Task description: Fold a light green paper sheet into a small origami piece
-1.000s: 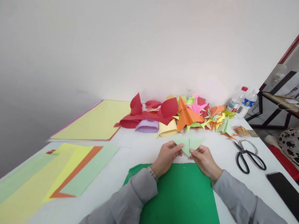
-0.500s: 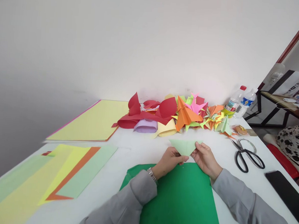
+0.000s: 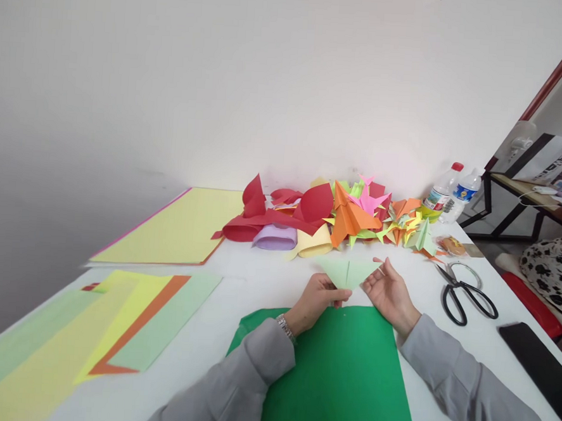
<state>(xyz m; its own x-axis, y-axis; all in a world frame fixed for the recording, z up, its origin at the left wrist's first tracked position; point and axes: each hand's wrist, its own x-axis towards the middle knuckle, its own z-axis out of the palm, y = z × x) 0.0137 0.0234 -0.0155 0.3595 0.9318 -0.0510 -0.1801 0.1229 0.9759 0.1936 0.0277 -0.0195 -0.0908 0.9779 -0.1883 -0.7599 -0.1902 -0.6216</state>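
Note:
A pale green sheet of paper folded into a triangle (image 3: 348, 274) is held up above the far edge of a green sheet (image 3: 338, 373), its point downward and a crease line running down its middle. My left hand (image 3: 317, 300) pinches it near the lower point, thumb in front. At its right corner is my right hand (image 3: 390, 296), palm turned up and fingers apart, close beside the paper; whether a fingertip touches it I cannot tell.
Folded paper pieces, among them an orange paper plane (image 3: 352, 216) and red curled paper (image 3: 314, 206), are heaped by the wall. Black-handled scissors (image 3: 464, 291), a black flat object (image 3: 540, 366) and bottles (image 3: 460, 195) lie or stand right. Coloured sheets (image 3: 160, 320) spread left.
The fingers of my right hand have loosened from the paper and opened, palm up. The triangle has turned a little, showing its middle crease more plainly. My left hand keeps its pinch.

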